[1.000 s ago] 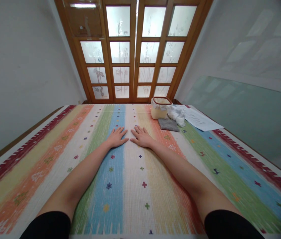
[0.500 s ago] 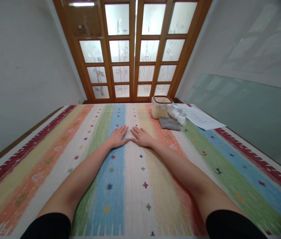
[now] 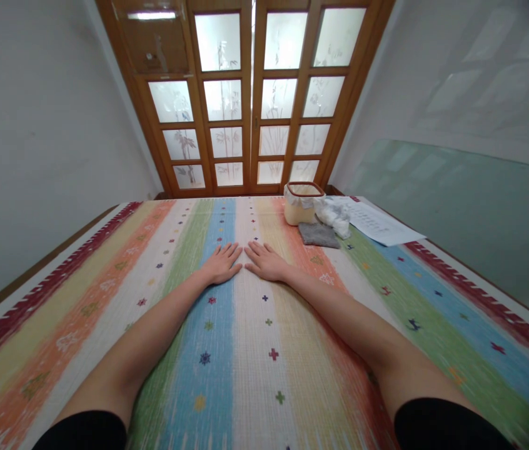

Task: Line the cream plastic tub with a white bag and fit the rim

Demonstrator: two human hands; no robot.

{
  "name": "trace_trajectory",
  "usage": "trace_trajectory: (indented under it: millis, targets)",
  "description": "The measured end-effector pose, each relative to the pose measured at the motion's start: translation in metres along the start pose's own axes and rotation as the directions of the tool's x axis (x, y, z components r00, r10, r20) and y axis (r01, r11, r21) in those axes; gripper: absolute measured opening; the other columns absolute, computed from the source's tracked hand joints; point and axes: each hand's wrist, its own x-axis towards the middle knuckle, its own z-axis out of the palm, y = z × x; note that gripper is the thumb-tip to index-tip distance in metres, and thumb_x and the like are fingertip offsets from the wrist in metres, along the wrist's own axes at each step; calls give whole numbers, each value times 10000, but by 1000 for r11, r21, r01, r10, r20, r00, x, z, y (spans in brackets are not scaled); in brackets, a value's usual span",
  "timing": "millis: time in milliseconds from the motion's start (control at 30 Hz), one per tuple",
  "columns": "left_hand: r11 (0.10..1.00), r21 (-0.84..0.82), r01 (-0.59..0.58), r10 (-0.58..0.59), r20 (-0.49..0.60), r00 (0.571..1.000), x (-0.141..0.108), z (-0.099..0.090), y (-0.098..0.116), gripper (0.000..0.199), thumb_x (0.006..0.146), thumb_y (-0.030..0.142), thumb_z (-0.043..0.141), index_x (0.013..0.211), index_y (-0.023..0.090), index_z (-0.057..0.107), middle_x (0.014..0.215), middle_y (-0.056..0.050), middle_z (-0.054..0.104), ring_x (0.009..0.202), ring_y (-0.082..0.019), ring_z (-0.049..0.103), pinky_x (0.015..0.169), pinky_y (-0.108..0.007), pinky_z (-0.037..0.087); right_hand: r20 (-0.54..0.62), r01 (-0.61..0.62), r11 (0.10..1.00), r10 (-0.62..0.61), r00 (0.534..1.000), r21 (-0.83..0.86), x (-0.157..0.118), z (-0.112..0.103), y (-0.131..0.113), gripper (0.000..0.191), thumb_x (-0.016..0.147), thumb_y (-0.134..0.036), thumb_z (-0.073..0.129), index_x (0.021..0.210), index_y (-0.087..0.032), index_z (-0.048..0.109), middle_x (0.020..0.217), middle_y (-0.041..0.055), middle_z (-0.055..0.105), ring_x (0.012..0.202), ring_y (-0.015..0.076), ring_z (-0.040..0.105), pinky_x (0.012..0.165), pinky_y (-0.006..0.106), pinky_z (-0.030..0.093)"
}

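My left hand (image 3: 221, 264) lies flat, palm down, on the striped tablecloth (image 3: 250, 325), over the blue stripe, with its fingers spread. Just to its right, my right hand (image 3: 265, 261) rests flat on the pale and yellow stripes, fingers apart too. The fingertips of both hands point toward each other with a small gap between them. Neither hand holds anything. Beyond my right hand lies a folded grey cloth (image 3: 319, 235), the nearest object to it.
Behind the grey cloth stands a cream bin (image 3: 298, 214) with a brown rim and a liner. Beside it are a crumpled white plastic bag (image 3: 334, 217) and printed white sheets (image 3: 381, 226). A wooden door with glass panes (image 3: 272, 97) stands past the far edge.
Both hands have shifted very slightly toward me, and a narrow gap now shows between them. The view has tilted a little. The objects on the table have stayed in place.
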Motion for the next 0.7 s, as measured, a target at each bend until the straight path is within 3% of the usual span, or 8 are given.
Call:
trace_trajectory:
  millis: [700]
  targets:
    - [999,-37,-8,6,-45,999,1,3,-6,706,1052,594,322,1661,241,282,1742,-86,200,1618,-304,180,1300,-507,134,66,-22,1000,20,998,18,-2,-12,-5,802,1046,-646,263,1652,-121,295,1717,193,218,1616,318,187,1300,562,159]
